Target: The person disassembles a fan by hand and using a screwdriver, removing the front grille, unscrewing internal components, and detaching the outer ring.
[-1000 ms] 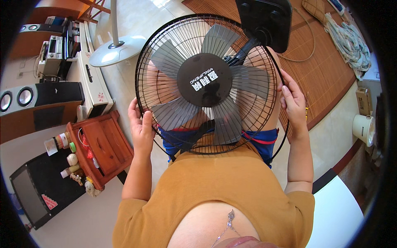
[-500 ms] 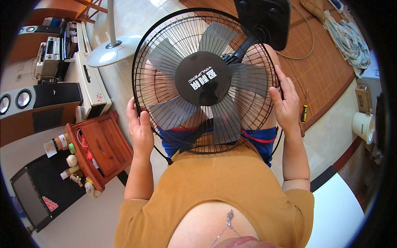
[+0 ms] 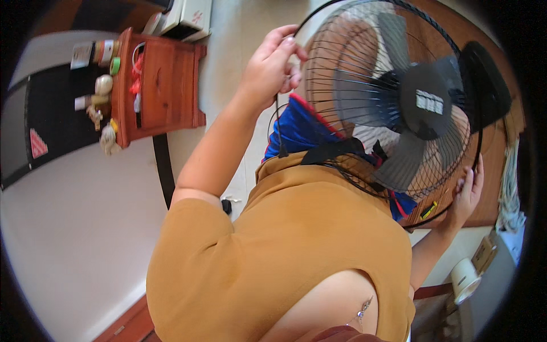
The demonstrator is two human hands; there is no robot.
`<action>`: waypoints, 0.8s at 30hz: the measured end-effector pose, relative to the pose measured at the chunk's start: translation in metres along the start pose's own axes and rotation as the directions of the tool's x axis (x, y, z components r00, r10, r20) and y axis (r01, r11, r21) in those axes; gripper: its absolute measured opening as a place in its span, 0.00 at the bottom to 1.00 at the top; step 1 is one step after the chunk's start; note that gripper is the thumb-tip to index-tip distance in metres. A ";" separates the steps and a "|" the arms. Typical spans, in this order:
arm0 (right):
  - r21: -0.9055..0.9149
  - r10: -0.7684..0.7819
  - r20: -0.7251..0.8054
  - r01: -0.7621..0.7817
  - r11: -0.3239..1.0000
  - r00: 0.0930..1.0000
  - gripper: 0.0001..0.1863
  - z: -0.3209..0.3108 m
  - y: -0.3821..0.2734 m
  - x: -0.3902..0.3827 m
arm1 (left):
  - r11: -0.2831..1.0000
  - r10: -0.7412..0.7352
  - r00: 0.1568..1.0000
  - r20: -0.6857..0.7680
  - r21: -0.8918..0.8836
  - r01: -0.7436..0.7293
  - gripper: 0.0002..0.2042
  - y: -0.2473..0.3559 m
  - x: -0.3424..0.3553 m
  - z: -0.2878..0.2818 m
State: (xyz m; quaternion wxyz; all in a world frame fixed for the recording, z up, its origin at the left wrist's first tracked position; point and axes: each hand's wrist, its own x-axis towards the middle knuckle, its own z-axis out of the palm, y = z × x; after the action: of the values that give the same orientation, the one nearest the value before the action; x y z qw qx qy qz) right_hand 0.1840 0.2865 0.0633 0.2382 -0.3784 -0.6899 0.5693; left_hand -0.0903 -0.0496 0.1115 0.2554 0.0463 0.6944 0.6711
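Note:
A black fan with grey blades and a wire cage is tilted in front of my lap. A thin black hoop runs around the cage and stands apart from it along the left. Thumb and forefinger of my left hand pinch this hoop at the upper left. Below that hand, a black strip hangs down to a small dark end piece. At the lower right my right hand has its fingers closed around the hoop. The fan's black base juts out beyond the cage, partly hidden.
A yellow-and-black screwdriver lies on the brown mat near my right hand. To the left stands a reddish wooden cabinet with small jars on top. A white bucket and a cardboard box stand at the lower right.
The view has turned, so the fan now sits farther right and tilted. My left hand has gone from lying open beside the cage to pinching the hoop, which has spread away from the cage.

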 end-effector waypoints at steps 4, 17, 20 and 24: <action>-0.032 -0.019 0.056 0.021 0.999 0.998 0.23 -0.014 0.001 0.013 | 0.990 -0.035 0.999 0.035 -0.133 0.039 0.18 -0.006 0.001 -0.007; -0.307 -0.019 0.102 0.050 0.950 0.995 0.22 -0.010 -0.030 0.042 | 0.774 0.516 0.857 0.001 0.428 -0.467 0.22 -0.015 -0.008 -0.013; -0.325 -0.036 0.135 0.079 0.942 0.990 0.22 -0.008 -0.039 0.052 | 0.635 0.717 0.695 -0.056 0.463 -0.619 0.20 -0.017 -0.010 -0.009; -0.294 -0.056 0.180 0.108 0.950 0.982 0.22 -0.010 -0.044 0.067 | 0.661 0.697 0.716 -0.049 0.431 -0.614 0.21 -0.006 -0.016 -0.006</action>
State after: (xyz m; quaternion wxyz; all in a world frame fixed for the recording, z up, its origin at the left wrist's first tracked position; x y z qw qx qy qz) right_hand 0.1403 0.3427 0.1016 0.1413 -0.3314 -0.8020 0.4765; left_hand -0.0776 -0.0622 0.1102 -0.0939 0.2726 0.7702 0.5688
